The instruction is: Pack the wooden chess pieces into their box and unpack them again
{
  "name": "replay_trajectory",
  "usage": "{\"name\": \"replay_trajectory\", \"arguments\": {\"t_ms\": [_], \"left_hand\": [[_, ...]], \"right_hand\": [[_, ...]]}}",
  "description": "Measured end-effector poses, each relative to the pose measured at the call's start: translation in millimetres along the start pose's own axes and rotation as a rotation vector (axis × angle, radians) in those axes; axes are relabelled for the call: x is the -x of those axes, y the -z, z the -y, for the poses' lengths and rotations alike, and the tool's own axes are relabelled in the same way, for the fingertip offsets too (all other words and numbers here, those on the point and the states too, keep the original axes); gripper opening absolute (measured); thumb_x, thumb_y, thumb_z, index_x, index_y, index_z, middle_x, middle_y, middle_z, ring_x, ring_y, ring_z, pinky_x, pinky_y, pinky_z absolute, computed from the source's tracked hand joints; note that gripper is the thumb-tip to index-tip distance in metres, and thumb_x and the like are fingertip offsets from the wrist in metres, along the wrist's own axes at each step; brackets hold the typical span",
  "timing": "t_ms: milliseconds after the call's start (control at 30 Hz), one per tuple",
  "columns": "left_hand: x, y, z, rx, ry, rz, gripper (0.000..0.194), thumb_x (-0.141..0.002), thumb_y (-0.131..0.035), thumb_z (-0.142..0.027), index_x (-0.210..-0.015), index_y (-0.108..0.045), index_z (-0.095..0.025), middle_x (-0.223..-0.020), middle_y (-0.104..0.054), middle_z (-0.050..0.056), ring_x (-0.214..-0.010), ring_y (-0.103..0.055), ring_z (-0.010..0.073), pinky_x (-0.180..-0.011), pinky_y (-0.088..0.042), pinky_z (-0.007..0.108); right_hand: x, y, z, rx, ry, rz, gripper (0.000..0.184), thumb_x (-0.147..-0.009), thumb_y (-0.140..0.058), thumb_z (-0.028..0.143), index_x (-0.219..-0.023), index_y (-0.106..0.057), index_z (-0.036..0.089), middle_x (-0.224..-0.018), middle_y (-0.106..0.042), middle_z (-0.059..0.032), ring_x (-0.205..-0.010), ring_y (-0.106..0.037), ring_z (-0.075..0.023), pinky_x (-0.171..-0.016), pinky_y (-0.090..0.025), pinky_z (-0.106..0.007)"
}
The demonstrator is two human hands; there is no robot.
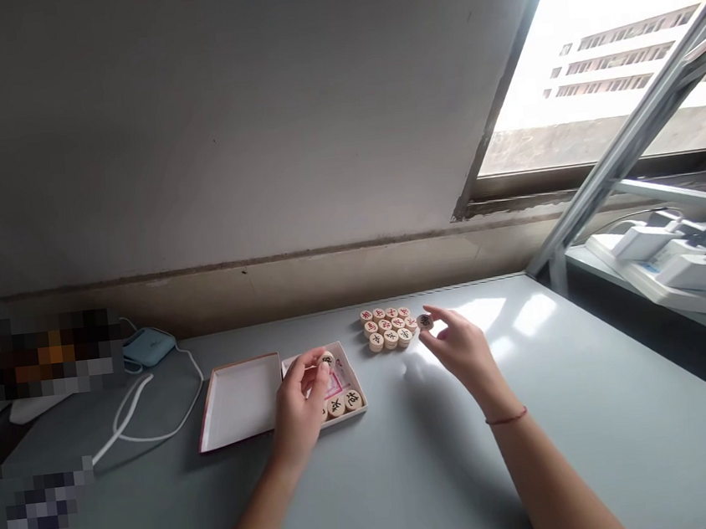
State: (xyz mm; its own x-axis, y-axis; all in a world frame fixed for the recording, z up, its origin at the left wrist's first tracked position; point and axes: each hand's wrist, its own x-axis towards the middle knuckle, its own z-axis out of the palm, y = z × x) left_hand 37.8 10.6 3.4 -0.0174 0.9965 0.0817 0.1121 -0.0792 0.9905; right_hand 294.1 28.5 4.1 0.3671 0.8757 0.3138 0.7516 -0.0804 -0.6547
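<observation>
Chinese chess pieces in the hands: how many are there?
2: one Chinese chess piece in the left hand, above the box, and another piece in the right hand. The hands could be hiding more.

From here the round pieces (pixel 390 340) look like smooth wood, the box lid (pixel 239 398) matt card, the tabletop (pixel 583 417) faintly glossy.

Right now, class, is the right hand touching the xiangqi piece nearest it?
Touching. The head view shows the right hand pinching the dark-lettered xiangqi piece between thumb and finger.
</observation>
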Motion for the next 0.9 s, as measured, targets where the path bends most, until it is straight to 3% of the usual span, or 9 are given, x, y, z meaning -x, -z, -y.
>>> {"name": "replay_trajectory", "arguments": {"t_ms": [233,433,533,633,767,900], "left_hand": [[0.3,-0.6,-4.7,0.224,0.256,0.042,0.054,-0.066,-0.076,-0.040,-0.114,-0.063,-0.020,-0.100,-0.067,0.004,-0.088,-0.063,0.0161,-0.080,-0.052,0.027],[0.2,1.0,-0.6,0.144,0.236,0.112,0.057,-0.072,-0.071,-0.041,-0.122,-0.058,-0.019,-0.086,-0.066,0.002,-0.083,-0.064,0.0157,-0.079,-0.052,0.028],[1.4,0.2,-0.5,-0.018,0.131,0.123,0.049,-0.077,-0.065,-0.042,-0.119,-0.059,-0.018,-0.088,-0.066,0.004,-0.080,-0.065,0.0167,-0.077,-0.054,0.030],[4.8,-1.3,-2.4,-0.291,-0.102,0.097,0.035,-0.080,-0.061,-0.037,-0.111,-0.064,-0.021,-0.097,-0.066,0.005,-0.082,-0.065,0.0179,-0.077,-0.054,0.031],[9.8,-3.1,-1.5,-0.555,-0.403,0.116,0.028,-0.085,-0.057,-0.027,-0.111,-0.064,-0.024,-0.104,-0.068,0.006,-0.095,-0.065,0.0216,-0.084,-0.053,0.033],[11.9,-4.2,1.9,-0.651,-0.538,0.134,0.031,-0.088,-0.053,-0.021,-0.117,-0.060,-0.025,-0.099,-0.068,0.006,-0.092,-0.066,0.0214,-0.082,-0.053,0.033]], "right_hand": [[1.8,-6.3,-13.3,0.186,-0.076,0.265,0.007,-0.074,-0.053,0.024,-0.081,-0.054,0.022,-0.089,-0.068,-0.0031,-0.074,-0.060,-0.0180,-0.061,-0.039,-0.025],[-0.4,-11.9,-18.9,0.224,0.011,0.249,0.005,-0.077,-0.053,0.023,-0.078,-0.057,0.021,-0.085,-0.066,-0.0043,-0.080,-0.060,-0.0193,-0.065,-0.040,-0.026],[0.3,-9.1,-11.8,0.189,0.016,0.180,0.010,-0.078,-0.054,0.026,-0.083,-0.061,0.020,-0.087,-0.066,-0.0058,-0.079,-0.060,-0.0200,-0.066,-0.042,-0.028],[10.9,-6.8,15.1,-0.001,0.055,0.168,0.017,-0.082,-0.053,0.034,-0.087,-0.061,0.020,-0.087,-0.066,-0.0055,-0.065,-0.057,-0.0159,-0.061,-0.043,-0.028],[41.8,-12.6,62.5,-0.380,0.253,0.496,0.022,-0.085,-0.054,0.041,-0.092,-0.061,0.021,-0.088,-0.067,-0.0031,-0.058,-0.053,-0.0112,-0.053,-0.044,-0.023],[60.3,-20.0,82.2,-0.433,0.301,0.530,0.018,-0.084,-0.057,0.035,-0.095,-0.063,0.022,-0.086,-0.067,-0.0014,-0.051,-0.044,-0.0078,-0.049,-0.040,-0.022]]}}
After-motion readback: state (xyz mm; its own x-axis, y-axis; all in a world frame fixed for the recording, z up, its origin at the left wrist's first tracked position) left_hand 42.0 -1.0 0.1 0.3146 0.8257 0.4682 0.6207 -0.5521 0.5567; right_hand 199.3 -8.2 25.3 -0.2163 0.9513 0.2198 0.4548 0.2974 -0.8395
